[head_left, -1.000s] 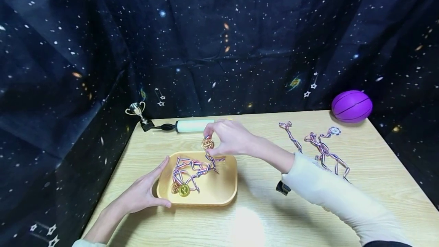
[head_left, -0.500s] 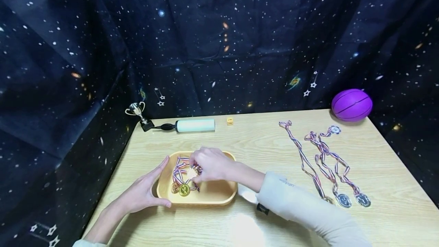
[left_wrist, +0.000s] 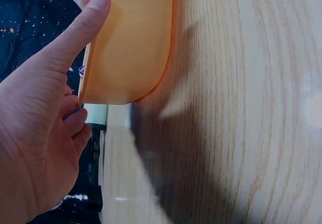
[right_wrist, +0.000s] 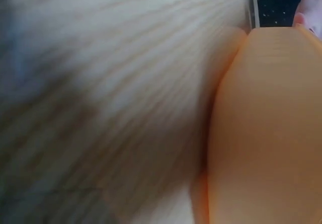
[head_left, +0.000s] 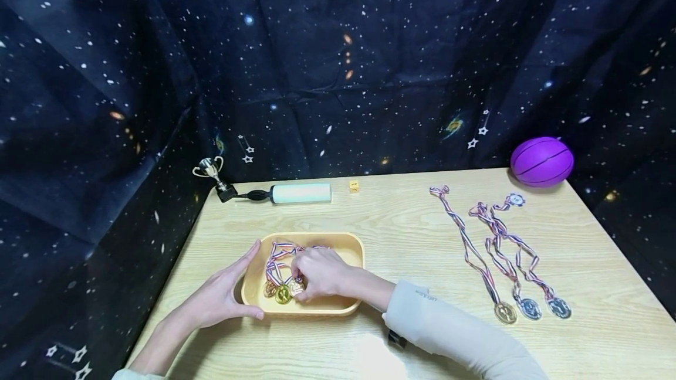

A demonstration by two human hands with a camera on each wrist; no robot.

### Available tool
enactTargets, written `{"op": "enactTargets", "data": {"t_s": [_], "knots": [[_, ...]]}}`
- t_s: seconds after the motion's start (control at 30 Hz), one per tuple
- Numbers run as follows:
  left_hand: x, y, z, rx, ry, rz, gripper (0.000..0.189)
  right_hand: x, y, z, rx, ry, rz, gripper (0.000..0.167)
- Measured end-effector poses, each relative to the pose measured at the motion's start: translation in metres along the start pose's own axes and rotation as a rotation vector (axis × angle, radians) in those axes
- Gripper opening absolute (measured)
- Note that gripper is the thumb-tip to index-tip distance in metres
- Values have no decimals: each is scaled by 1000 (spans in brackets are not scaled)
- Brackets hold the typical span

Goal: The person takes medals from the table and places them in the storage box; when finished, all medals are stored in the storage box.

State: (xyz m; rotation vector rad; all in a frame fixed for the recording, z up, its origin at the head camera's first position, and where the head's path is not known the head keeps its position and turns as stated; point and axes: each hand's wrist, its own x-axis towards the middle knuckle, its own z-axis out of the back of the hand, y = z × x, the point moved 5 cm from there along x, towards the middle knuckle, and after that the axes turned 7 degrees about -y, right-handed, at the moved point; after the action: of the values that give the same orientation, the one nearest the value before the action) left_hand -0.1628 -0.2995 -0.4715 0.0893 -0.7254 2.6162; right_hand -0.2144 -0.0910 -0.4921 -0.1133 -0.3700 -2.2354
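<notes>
A shallow yellow-orange tray (head_left: 311,313) stands on the table with several medals on striped ribbons inside. My left hand (head_left: 219,298) grips its left end, the thumb on the front wall, as the left wrist view also shows. Inside the tray, my right hand (head_left: 322,274) pinches a pale bronze medal (head_left: 297,288) close over the bottom. Just left of it lie a gold medal (head_left: 283,294) and a bronze medal (head_left: 270,289). Ribbons (head_left: 282,246) trail behind them, partly hidden by my right hand. In the right wrist view only the tray wall (right_wrist: 266,123) and blurred tabletop show well.
To the right lie a gold medal (head_left: 505,312) and two silver medals (head_left: 530,308) on long ribbons, plus a poker-chip-like disc (head_left: 516,200). Along the back stand a small trophy (head_left: 211,172), a hand pump (head_left: 301,193), a yellow block (head_left: 354,186) and a purple ball (head_left: 542,163).
My right hand has come down from above the tray's back rim, bringing the medal forward and left beside the other two. My left hand and the tray have stayed put.
</notes>
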Motion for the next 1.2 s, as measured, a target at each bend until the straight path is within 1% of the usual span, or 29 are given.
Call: {"op": "enactTargets", "data": {"t_s": [0.13,0.23,0.33,0.47,0.63,0.8,0.87,1.0,1.2], "knots": [[0,-1,0,0,-2,-4,137,-1,0,-2,-8,-14,5,44],[0,-2,1,2,-4,-9,137,-2,-1,1,22,-31,-2,46],[0,-2,1,-1,-4,-10,137,-2,-4,9,82,-48,-30,50],[0,-2,2,-5,2,8,138,-2,-11,24,182,-78,-82,54],[0,0,1,-8,6,19,138,-2,-30,43,336,-139,-134,55],[0,2,-1,-7,10,29,139,-7,-52,65,478,-230,-185,50],[0,2,-1,-4,11,28,138,-11,-61,74,516,-267,-204,48],[1,2,-1,-3,9,28,138,-22,-80,91,579,-341,-226,44],[0,2,-1,0,7,27,138,-48,-108,115,648,-408,-278,43]]}}
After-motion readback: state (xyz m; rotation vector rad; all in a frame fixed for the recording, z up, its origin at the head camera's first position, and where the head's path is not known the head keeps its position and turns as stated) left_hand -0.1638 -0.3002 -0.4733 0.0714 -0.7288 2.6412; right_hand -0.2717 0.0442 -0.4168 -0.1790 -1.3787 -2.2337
